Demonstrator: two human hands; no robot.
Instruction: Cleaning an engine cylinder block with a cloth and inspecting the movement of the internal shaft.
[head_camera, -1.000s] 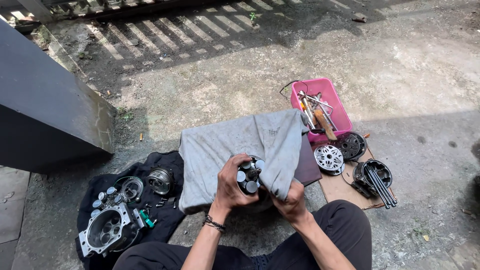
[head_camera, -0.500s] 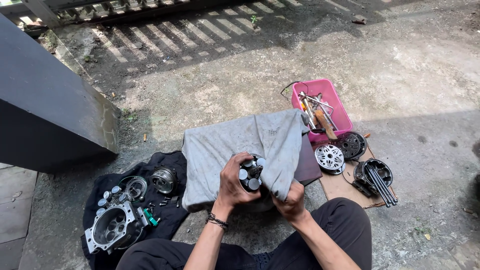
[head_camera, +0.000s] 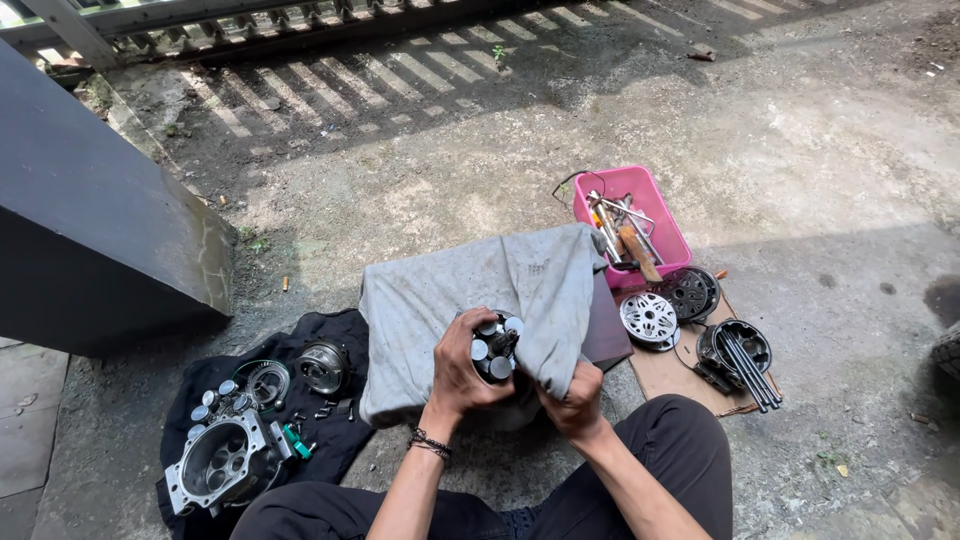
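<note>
My left hand (head_camera: 462, 372) wraps round a round metal clutch assembly (head_camera: 494, 345), fingers clamped on its rim, roller-like bosses facing up toward me. My right hand (head_camera: 572, 398) is closed on a fold of the grey cloth (head_camera: 450, 290), bunched just beside the part's right edge. Both hands sit close together over my lap; the part lies between them, nearer the left, its axis tilted up and slightly away. The cloth drapes over a low dark box (head_camera: 606, 330) on the concrete ground (head_camera: 820, 150). To the left, a black cloth (head_camera: 330, 440) carries an engine cover (head_camera: 215, 465) and round parts. To the right, cardboard (head_camera: 680, 370) holds a clutch plate (head_camera: 649, 319), beyond it a pink tray (head_camera: 640, 190) of tools.
</note>
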